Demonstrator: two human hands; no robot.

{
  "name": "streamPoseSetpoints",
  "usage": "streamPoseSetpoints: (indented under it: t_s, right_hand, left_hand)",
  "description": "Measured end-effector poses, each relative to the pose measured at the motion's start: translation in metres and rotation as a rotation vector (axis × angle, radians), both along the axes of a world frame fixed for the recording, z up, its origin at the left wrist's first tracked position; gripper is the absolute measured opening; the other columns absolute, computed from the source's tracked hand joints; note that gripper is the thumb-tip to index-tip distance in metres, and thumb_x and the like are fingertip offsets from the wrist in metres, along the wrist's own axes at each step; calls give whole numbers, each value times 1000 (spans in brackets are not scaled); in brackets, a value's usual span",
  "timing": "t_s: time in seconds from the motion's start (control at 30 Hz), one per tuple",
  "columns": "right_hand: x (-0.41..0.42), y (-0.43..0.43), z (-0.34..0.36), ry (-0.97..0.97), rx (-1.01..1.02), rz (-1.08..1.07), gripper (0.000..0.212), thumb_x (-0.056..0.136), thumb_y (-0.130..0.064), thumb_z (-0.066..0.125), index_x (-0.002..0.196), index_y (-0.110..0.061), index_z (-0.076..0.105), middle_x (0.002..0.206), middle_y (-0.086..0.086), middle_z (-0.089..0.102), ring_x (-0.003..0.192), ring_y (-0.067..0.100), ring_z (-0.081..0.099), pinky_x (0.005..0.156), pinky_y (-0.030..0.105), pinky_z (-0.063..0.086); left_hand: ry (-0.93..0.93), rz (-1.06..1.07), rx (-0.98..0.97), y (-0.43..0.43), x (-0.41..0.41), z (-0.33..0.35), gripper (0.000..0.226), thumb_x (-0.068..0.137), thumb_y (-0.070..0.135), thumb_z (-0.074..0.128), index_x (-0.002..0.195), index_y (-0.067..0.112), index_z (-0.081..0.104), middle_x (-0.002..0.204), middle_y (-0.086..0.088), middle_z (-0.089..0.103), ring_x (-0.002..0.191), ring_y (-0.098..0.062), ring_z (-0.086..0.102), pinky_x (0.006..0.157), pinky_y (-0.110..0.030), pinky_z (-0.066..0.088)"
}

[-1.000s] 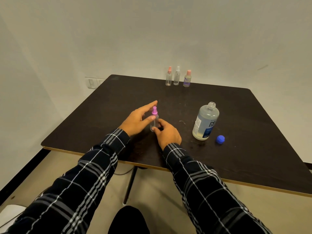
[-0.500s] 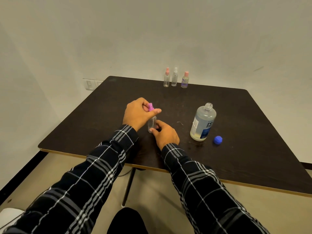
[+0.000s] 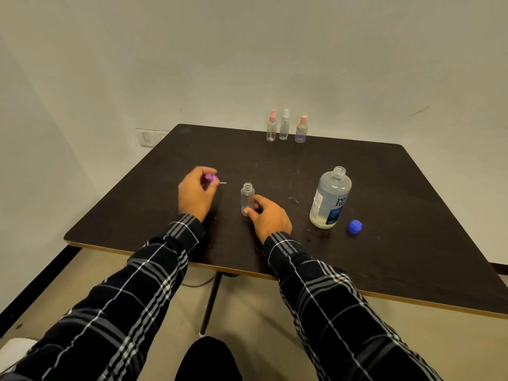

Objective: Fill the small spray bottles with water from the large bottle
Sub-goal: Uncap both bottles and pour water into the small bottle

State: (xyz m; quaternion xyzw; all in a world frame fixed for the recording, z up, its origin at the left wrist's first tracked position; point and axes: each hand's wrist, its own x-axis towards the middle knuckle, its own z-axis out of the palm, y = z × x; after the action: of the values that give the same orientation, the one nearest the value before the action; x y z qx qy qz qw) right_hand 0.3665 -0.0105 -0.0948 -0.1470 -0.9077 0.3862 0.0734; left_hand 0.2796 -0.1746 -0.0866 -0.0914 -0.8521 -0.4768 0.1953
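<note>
A small clear spray bottle stands upright and uncapped on the dark table. My right hand grips its base. My left hand, a little to the left, holds the purple spray cap, whose thin tube pokes out to the right. The large clear bottle with a blue label stands open to the right, holding a little liquid. Its blue cap lies beside it on the table.
Three small capped spray bottles stand in a row at the table's far edge. A wall socket sits on the wall behind the left corner. The table's front edge runs just under my forearms.
My left hand has taken the purple cap off the small bottle and carried it away to the left. My right hand still holds the bottle's base.
</note>
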Motion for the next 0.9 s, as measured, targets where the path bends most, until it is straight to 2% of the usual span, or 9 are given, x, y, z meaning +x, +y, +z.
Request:
streamPoseSetpoints:
  t_s: [0.1,0.17,0.23,0.4,0.53,0.6,0.67,0.77,0.9]
  right_hand:
    - [-1,1,1,-7,-4,5,28,94,-40,61,122,-36,61,110,-12,68,103,13,62,78,30,44]
    - [-1,0,3,-10,2,7,29,94,-39,61,123,-36,61,111,-11,68,103,14,62,78,30,44]
    - [0,-1,2,-7,9,8,28,95,-39,61,123,-37,61,111,-10,68,103,14,62,79,30,46]
    - [1,-1,4,-52,5,-1,28,95,-40,60,122,-36,60,112,-9,67,104,15,61,80,32,47]
    - [4,2,12,-110,-4,60,33,97,-33,57,130,-28,58,118,-2,67,111,20,62,91,36,50]
    - [13,5,16,-100,-33,71,41,96,-29,60,137,-22,53,124,1,65,116,22,60,98,37,49]
    - [30,11,16,34,-47,-26,41,96,-29,60,136,-23,52,117,-1,66,107,17,63,96,38,52]
    - [65,28,11,396,13,-320,22,96,-36,58,116,-27,52,99,-8,59,88,8,60,80,35,56]
    - [91,65,14,556,67,-661,49,85,-48,68,117,-18,46,113,-1,51,99,16,54,74,32,49]
  left_hand:
    - [96,-132,-402,-3,4,-15,21,88,11,71,102,27,68,112,8,64,106,-12,57,95,-29,48]
    - [60,-204,-572,2,8,-14,18,89,21,73,105,28,71,121,8,63,115,-14,54,98,-27,43]
    - [41,-215,-676,7,12,-10,24,92,36,68,116,31,69,125,9,63,121,-15,52,101,-35,45]
    - [58,-310,-427,11,19,1,49,91,17,55,140,28,56,134,3,60,134,-15,45,114,-44,38]
    - [-44,-393,-483,24,27,4,59,91,40,64,147,34,46,147,2,49,142,-17,37,119,-47,28]
    - [-43,-337,-497,32,29,0,54,91,42,67,142,35,50,140,4,55,137,-17,44,116,-44,34]
    - [-70,-302,-417,38,32,-2,51,91,39,70,138,31,54,131,3,62,125,-17,54,108,-40,44]
    - [-155,-281,-335,46,35,1,48,92,35,70,137,25,54,126,-1,67,118,-21,61,103,-42,50]
    - [-183,-269,-339,50,37,5,48,94,33,69,138,20,54,128,-6,66,120,-26,60,104,-43,49]
